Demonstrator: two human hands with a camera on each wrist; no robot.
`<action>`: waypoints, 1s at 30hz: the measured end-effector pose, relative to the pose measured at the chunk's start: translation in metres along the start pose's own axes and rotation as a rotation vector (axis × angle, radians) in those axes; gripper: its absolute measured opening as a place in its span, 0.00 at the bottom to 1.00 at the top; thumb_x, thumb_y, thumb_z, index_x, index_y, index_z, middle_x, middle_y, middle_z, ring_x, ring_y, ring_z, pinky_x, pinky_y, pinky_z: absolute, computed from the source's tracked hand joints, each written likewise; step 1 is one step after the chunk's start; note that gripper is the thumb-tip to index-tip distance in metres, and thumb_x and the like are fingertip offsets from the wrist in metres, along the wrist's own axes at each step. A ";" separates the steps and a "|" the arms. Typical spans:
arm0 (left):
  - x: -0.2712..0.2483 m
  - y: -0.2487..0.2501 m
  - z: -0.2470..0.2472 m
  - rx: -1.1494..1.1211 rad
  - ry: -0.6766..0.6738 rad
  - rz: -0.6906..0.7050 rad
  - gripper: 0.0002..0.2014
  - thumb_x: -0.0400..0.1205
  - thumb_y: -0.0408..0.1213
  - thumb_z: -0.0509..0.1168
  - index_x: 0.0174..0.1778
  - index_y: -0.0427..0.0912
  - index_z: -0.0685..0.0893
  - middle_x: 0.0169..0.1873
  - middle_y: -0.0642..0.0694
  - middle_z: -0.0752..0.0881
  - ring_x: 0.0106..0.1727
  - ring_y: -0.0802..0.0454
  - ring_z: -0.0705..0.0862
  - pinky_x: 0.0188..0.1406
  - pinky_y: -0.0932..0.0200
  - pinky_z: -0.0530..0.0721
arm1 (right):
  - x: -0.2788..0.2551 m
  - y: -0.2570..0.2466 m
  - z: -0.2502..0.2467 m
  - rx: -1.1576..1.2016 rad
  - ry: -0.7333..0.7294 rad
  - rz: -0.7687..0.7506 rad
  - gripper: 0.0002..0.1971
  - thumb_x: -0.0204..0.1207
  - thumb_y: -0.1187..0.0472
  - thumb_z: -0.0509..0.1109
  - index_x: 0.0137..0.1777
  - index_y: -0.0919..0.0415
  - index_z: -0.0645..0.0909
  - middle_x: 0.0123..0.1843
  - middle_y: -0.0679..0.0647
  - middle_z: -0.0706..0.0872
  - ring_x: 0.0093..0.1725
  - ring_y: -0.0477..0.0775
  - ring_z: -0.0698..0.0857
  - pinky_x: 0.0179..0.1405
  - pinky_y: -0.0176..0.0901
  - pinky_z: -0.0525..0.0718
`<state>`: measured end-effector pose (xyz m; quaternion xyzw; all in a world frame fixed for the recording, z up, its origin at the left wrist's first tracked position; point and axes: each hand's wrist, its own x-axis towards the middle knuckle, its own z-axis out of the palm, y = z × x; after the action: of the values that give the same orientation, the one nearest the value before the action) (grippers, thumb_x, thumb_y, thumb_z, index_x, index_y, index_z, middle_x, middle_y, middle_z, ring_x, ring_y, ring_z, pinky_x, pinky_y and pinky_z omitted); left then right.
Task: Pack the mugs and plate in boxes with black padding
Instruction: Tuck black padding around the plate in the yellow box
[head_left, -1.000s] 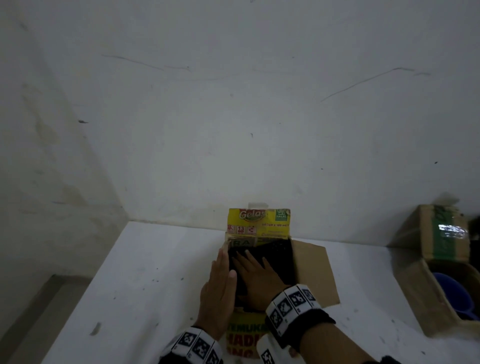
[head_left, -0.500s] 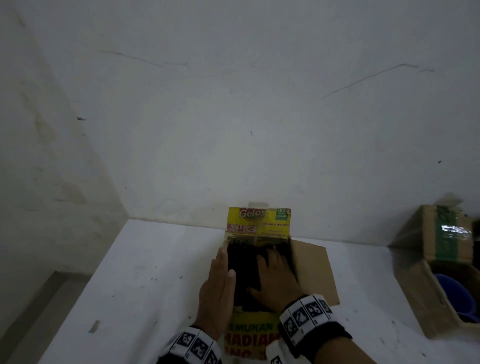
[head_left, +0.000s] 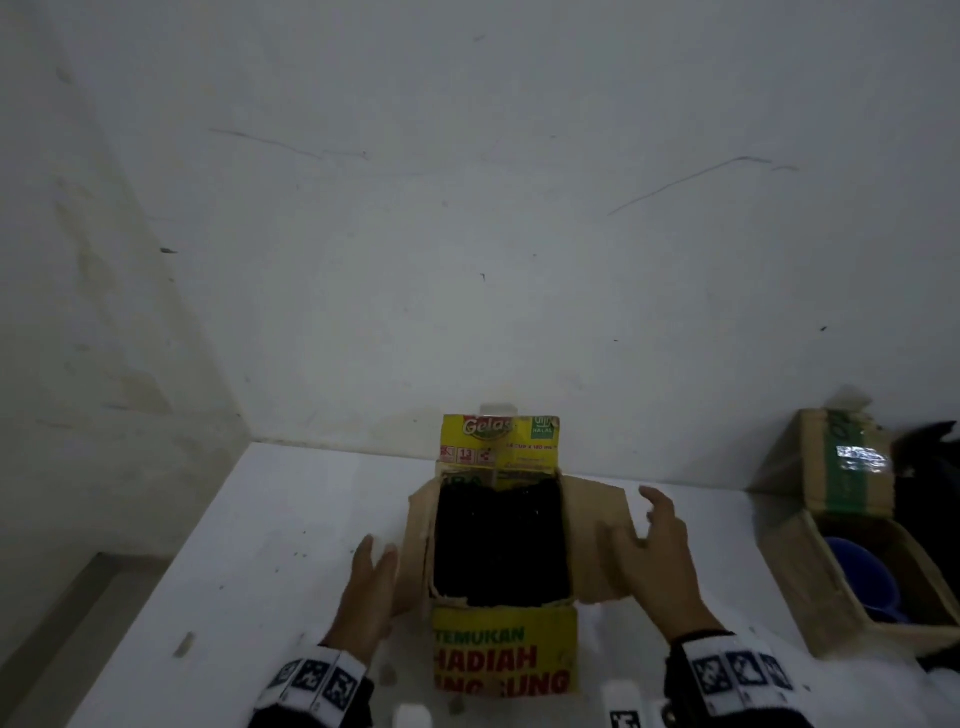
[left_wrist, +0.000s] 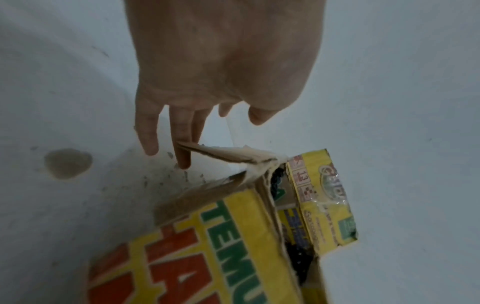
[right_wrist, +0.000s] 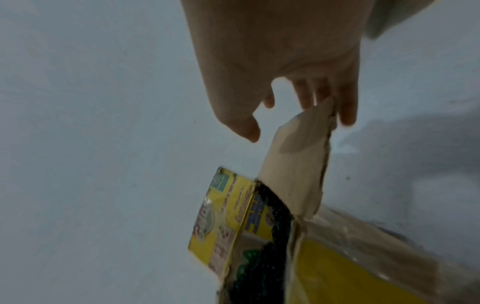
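Your yellow box (head_left: 504, 656) stands open on the white table (head_left: 260, 519), filled to the rim with black padding (head_left: 498, 545). Its rear flap reads "Gelas" and "HALAL"; its front flap reads "TEMUKAN HADIAH LANGSUNG". Your left hand (head_left: 370, 597) lies against the left side flap (head_left: 418, 545), fingers straight and released. Your right hand (head_left: 660, 561) touches the right side flap (head_left: 592, 519), fingers relaxed, grasping nothing. A second carton (head_left: 831, 587) at far right holds a blue mug (head_left: 862, 577).
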<state>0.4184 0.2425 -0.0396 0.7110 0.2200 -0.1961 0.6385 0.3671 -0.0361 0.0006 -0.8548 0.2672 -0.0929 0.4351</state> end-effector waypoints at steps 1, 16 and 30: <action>-0.002 0.001 -0.002 -0.041 0.018 -0.024 0.24 0.86 0.51 0.51 0.79 0.57 0.58 0.76 0.43 0.68 0.72 0.38 0.71 0.66 0.41 0.75 | -0.003 0.004 -0.005 0.130 -0.039 0.054 0.27 0.78 0.56 0.68 0.75 0.52 0.64 0.68 0.63 0.75 0.64 0.60 0.76 0.57 0.50 0.77; -0.010 -0.003 -0.024 0.945 -0.245 1.202 0.38 0.58 0.25 0.63 0.62 0.64 0.79 0.66 0.67 0.78 0.71 0.66 0.68 0.68 0.56 0.73 | -0.019 0.030 0.004 -0.537 -0.365 -0.984 0.38 0.51 0.71 0.67 0.61 0.38 0.77 0.63 0.40 0.83 0.62 0.46 0.75 0.48 0.46 0.87; -0.007 0.005 0.011 0.582 -0.090 0.775 0.39 0.65 0.61 0.70 0.71 0.52 0.68 0.65 0.60 0.70 0.65 0.59 0.72 0.63 0.64 0.74 | -0.021 0.014 0.022 -0.087 -0.312 -0.502 0.42 0.64 0.40 0.71 0.76 0.55 0.62 0.66 0.46 0.68 0.67 0.47 0.70 0.64 0.37 0.73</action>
<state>0.4150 0.2306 -0.0327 0.8805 -0.1528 -0.0276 0.4480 0.3530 -0.0160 -0.0224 -0.9158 -0.0190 -0.0535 0.3975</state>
